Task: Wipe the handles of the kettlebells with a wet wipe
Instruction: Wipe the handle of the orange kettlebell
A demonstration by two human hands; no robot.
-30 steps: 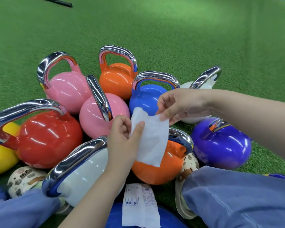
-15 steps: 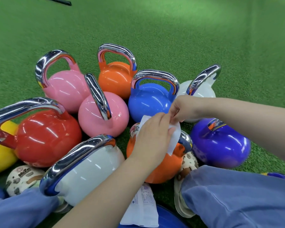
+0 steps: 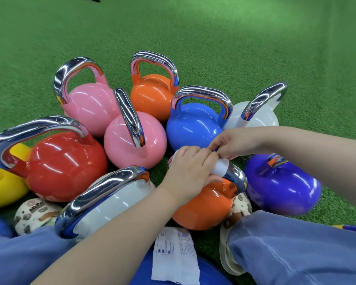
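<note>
Kettlebells [image 3: 195,124] — crowded around wrapped handle [image 3: 235,175]

arms: both forearms bare, no sleeves, no watch or rings visible | left hand [image 3: 190,173] bare | right hand [image 3: 235,144] bare | trousers [image 3: 292,249]: blue-grey loose fabric, creased at knees | clogs [image 3: 239,204]: cream with brown speckled pattern and brown strap

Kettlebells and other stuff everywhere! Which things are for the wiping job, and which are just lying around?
For the job:
wet wipe
near orange kettlebell's handle
left hand
right hand
other kettlebells, like the blue one

Just lying about:
wipe packet
green turf
</note>
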